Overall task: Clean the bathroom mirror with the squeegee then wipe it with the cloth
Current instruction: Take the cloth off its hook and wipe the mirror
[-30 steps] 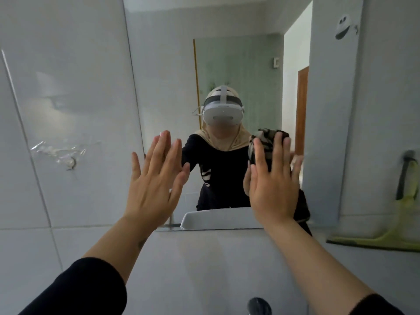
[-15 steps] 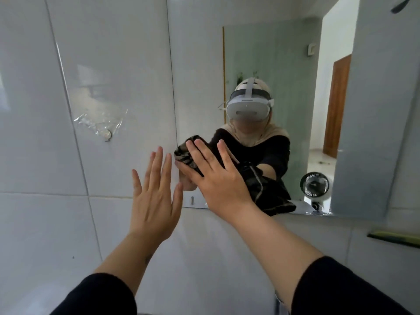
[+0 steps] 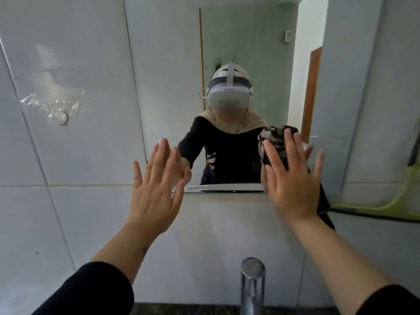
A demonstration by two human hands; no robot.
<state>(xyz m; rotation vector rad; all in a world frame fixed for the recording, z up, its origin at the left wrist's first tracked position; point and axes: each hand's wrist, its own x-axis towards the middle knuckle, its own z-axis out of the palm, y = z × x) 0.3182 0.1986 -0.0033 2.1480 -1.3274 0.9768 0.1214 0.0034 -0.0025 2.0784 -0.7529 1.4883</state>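
Observation:
The bathroom mirror (image 3: pixel 250 53) hangs on the tiled wall ahead. My right hand (image 3: pixel 293 183) lies flat, fingers spread, and presses a dark patterned cloth (image 3: pixel 272 139) against the mirror's lower right part. The cloth's tail hangs down below my palm. My left hand (image 3: pixel 156 189) is raised flat and empty at the mirror's lower left corner. The green squeegee (image 3: pixel 386 210) rests at the right, against the wall below and beside the mirror, apart from both hands.
A chrome tap (image 3: pixel 252 285) stands at the bottom centre, below my right forearm. A torn clear plastic sticker with a hook (image 3: pixel 54 108) clings to the left wall tile. White tiles surround the mirror.
My right hand has swept the cloth from the mirror's lower left back to its lower right. My left hand stays flat near the lower left corner.

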